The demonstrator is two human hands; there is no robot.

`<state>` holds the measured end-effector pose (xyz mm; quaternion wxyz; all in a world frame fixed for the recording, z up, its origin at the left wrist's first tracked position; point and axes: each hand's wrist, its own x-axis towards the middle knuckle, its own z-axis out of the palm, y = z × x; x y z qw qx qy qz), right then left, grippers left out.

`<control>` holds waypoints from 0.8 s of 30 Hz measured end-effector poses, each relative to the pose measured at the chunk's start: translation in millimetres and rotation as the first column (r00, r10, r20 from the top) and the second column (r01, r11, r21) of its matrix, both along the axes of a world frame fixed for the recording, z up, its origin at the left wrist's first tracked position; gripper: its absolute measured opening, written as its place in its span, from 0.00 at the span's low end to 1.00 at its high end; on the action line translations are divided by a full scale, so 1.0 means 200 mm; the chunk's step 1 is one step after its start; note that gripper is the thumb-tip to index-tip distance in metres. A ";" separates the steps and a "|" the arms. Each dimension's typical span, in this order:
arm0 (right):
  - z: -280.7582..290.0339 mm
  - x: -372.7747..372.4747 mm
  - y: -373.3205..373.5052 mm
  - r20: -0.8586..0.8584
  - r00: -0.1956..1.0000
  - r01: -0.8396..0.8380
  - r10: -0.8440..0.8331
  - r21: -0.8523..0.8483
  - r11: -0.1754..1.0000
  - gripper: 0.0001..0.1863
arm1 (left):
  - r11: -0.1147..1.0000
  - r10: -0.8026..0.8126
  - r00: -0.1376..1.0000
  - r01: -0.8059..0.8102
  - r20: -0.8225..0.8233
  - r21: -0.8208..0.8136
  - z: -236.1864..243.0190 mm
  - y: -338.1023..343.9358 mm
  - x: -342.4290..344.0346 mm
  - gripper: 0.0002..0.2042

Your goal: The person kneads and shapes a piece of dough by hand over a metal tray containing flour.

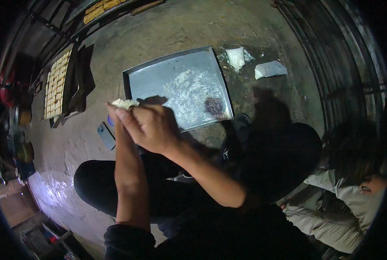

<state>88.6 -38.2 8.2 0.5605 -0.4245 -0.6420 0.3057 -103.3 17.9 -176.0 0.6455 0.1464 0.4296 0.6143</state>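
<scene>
My right hand (pixel 152 128) is closed around a pale, crumpled piece of something like dough (pixel 123 104), above the left edge of a shallow metal tray (pixel 159 73). My left hand (pixel 114 116) is under and behind it, against the same piece, its fingers mostly hidden. The tray lies on the floor in front of my crossed legs, with white powder (pixel 185 86) spread over it and a dark purplish patch (pixel 215 106) at its near right corner. A phone (pixel 106 135) and a partly hidden blue round object (pixel 110 121) lie beside my left arm.
Two packets of white material, one upright (pixel 235 57), one flat (pixel 269 69), lie right of the tray. Trays of pale squares (pixel 58 84) and golden pieces (pixel 101 8) stand left and behind. Dark metal racks (pixel 332 52) line the right. Another person (pixel 349 208) is at lower right.
</scene>
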 end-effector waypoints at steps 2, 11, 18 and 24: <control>0.05 0.01 0.04 -0.116 0.992 -0.051 0.053 0.022 0.998 0.21 | 0.945 0.285 0.958 -0.280 0.007 -0.170 -0.21 0.16 -0.28 0.33; -0.25 -0.04 0.11 0.061 0.998 0.003 -0.004 0.005 1.000 0.20 | 0.901 -0.294 0.802 0.051 0.520 0.430 0.37 0.15 0.47 0.29; -0.27 0.00 0.17 0.012 1.000 0.006 -0.003 -0.269 0.963 0.35 | 0.888 -0.178 0.932 0.014 0.316 0.459 0.45 0.16 0.57 0.33; -0.25 0.05 0.20 0.194 0.981 0.116 -0.010 -0.544 0.831 0.36 | 0.944 -0.057 0.970 0.129 -0.235 0.304 0.47 0.12 0.60 0.25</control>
